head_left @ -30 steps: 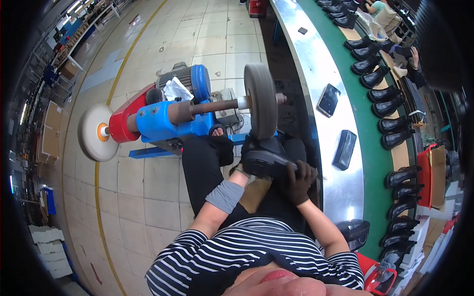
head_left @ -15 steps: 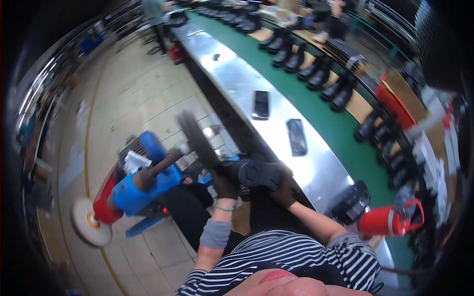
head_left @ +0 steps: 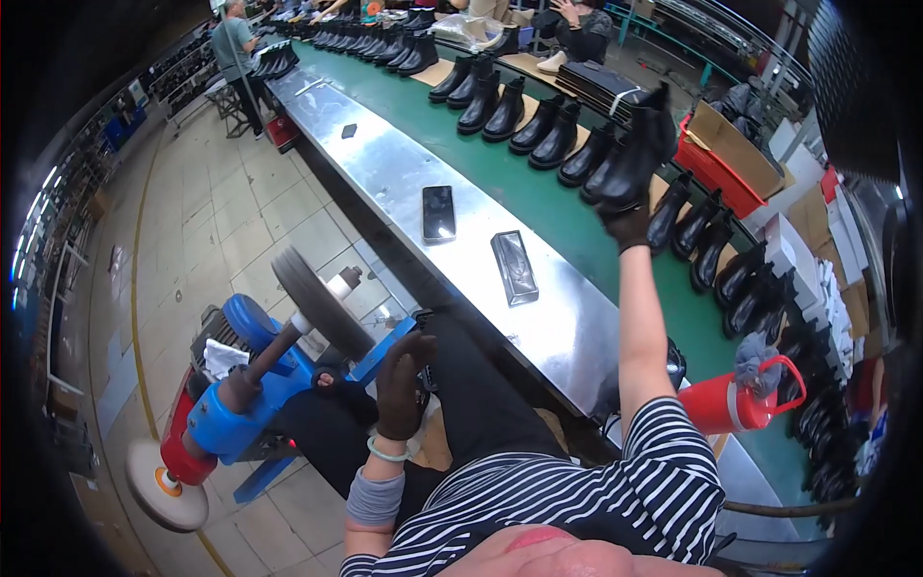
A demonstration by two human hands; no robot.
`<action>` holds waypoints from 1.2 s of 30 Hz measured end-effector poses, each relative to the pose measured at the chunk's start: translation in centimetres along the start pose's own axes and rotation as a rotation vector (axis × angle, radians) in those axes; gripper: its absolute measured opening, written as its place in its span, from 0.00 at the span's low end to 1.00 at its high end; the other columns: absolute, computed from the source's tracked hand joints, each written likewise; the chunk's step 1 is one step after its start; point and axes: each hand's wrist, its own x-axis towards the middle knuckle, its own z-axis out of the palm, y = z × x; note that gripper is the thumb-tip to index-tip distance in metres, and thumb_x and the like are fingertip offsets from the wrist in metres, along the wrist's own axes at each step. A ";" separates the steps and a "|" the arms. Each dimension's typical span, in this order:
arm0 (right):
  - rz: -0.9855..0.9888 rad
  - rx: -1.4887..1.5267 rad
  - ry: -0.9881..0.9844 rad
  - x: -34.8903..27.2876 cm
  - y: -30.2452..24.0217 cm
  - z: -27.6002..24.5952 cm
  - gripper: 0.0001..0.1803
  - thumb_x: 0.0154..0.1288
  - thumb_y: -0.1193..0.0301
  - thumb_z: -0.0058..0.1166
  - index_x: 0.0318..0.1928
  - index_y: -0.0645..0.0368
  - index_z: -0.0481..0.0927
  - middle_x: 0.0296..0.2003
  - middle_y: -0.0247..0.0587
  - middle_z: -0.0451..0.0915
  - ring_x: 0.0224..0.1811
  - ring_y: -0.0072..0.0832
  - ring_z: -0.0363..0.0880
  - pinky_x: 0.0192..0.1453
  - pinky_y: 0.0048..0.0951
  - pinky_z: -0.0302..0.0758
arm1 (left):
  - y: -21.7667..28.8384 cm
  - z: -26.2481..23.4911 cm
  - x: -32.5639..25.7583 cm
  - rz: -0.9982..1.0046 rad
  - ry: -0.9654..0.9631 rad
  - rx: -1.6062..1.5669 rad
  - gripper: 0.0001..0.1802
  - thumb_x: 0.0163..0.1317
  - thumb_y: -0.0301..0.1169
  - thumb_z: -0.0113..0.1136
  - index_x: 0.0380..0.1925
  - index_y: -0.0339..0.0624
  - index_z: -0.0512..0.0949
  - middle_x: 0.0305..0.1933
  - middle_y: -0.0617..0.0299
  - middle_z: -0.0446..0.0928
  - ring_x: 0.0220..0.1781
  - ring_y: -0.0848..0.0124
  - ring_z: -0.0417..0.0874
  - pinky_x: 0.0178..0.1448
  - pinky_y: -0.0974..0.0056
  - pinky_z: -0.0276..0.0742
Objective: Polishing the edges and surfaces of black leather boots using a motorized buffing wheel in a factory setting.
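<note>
My right hand (head_left: 625, 228), in a dark glove, is stretched out over the green conveyor belt. It grips a black ankle boot (head_left: 636, 154) from below, holding it upright above the row of boots. Empty and with its fingers extended, my gloved left hand (head_left: 402, 385) is above my lap. Nearest to it is the dark buffing wheel (head_left: 322, 305) on the shaft of a blue and red machine (head_left: 236, 409). The wheel looks blurred.
Black boots (head_left: 548, 133) line the green belt (head_left: 596, 260) in a long row. On the metal ledge (head_left: 404, 144) lie a phone (head_left: 438, 213) and a dark flat packet (head_left: 515, 267). A red flask (head_left: 731, 404) is at the right. Other people work farther off.
Both hands were together on a dark boot beside the wheel. My left hand has let go and drawn back; my right has swung up and right over the belt with the boot.
</note>
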 end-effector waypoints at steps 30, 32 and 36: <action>0.693 -0.496 0.357 -1.8 1.5 16.9 0.53 0.28 0.62 0.68 0.60 0.70 0.61 0.50 0.57 0.75 0.50 0.45 0.76 0.54 0.37 0.73 | -12.8 -4.9 -0.3 -0.706 -0.058 -0.174 0.24 0.63 0.44 0.50 0.56 0.47 0.69 0.47 0.61 0.76 0.48 0.71 0.76 0.47 0.65 0.70; 0.361 -0.195 0.392 -2.6 -1.3 20.0 0.35 0.29 0.69 0.67 0.46 0.66 0.74 0.37 0.47 0.80 0.36 0.38 0.79 0.44 0.36 0.76 | -11.7 -5.2 -0.6 -0.715 -0.020 -0.222 0.28 0.60 0.44 0.54 0.58 0.48 0.65 0.51 0.60 0.74 0.50 0.69 0.75 0.49 0.63 0.70; 0.304 0.217 -0.041 -8.6 -10.3 28.4 0.22 0.36 0.68 0.69 0.36 0.59 0.78 0.33 0.36 0.80 0.33 0.27 0.78 0.40 0.29 0.76 | -10.5 -4.3 -1.2 -0.646 0.072 -0.139 0.45 0.50 0.41 0.66 0.65 0.50 0.53 0.61 0.57 0.65 0.59 0.63 0.71 0.55 0.58 0.69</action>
